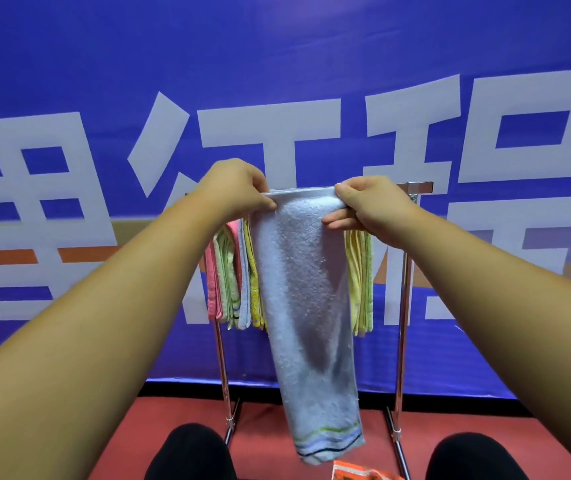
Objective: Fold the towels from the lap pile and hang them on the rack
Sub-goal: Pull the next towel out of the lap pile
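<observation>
A long pale blue towel (306,306) with striped trim at its lower end hangs down in front of the metal rack (402,306). Its top edge sits at the rack's top bar. My left hand (239,188) pinches the towel's upper left corner. The upper right corner is pinched by my right hand (367,206). Several folded towels hang on the bar: pink, green, blue and yellow ones (233,278) left of the blue towel, and a yellow one (360,282) to its right. The lap pile is out of view.
A blue banner (104,81) with large white characters fills the background behind the rack. The floor (270,434) is red. My knees in black trousers (190,452) are at the bottom edge. An orange packet (360,472) lies on the floor between them.
</observation>
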Demonstrator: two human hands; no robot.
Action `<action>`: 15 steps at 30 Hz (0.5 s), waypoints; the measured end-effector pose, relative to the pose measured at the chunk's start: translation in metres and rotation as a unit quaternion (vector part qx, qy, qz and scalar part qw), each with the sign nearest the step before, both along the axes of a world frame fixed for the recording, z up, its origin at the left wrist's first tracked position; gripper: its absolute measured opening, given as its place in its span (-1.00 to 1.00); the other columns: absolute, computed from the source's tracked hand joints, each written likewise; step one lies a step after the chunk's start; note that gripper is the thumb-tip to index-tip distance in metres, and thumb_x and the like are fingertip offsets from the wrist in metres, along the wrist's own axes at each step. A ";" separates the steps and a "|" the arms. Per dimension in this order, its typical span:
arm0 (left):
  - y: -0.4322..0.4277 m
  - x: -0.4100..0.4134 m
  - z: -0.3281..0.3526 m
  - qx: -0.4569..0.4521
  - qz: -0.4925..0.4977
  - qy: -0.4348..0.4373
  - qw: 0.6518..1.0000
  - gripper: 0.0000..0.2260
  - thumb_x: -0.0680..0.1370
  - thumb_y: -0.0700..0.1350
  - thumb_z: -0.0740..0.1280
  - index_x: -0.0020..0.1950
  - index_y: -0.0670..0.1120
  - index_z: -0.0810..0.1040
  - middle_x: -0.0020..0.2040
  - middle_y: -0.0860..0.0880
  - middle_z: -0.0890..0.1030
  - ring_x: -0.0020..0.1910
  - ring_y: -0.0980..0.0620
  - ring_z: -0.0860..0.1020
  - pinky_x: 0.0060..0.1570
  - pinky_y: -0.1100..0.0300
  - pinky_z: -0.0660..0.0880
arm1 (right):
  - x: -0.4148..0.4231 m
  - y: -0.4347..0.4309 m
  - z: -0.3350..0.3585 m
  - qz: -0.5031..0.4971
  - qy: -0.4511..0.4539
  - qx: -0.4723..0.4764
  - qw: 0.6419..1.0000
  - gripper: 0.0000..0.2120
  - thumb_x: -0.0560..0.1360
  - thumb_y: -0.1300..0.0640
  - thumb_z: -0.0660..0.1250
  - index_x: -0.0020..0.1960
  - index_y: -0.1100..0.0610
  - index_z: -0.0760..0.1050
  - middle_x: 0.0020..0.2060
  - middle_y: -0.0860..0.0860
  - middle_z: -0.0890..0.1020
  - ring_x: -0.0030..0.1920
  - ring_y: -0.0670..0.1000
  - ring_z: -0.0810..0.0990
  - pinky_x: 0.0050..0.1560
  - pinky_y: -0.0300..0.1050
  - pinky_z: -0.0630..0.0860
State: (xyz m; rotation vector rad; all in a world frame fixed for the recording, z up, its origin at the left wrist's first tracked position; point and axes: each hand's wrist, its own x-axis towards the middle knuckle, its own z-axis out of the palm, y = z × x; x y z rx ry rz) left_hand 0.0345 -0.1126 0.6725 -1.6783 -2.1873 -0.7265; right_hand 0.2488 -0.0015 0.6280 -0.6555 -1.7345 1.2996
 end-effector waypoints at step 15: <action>-0.014 -0.012 -0.006 0.039 -0.162 -0.445 0.880 -0.86 0.58 -0.01 0.52 0.01 -0.05 0.67 -0.09 -0.02 0.71 -0.17 0.02 0.68 -0.19 0.15 0.64 | -0.003 0.009 0.004 -0.138 -0.080 0.144 0.977 -0.50 0.73 -0.15 0.17 -0.07 0.22 0.61 -0.23 0.08 0.72 -0.27 0.03 0.65 -0.04 -0.05 0.59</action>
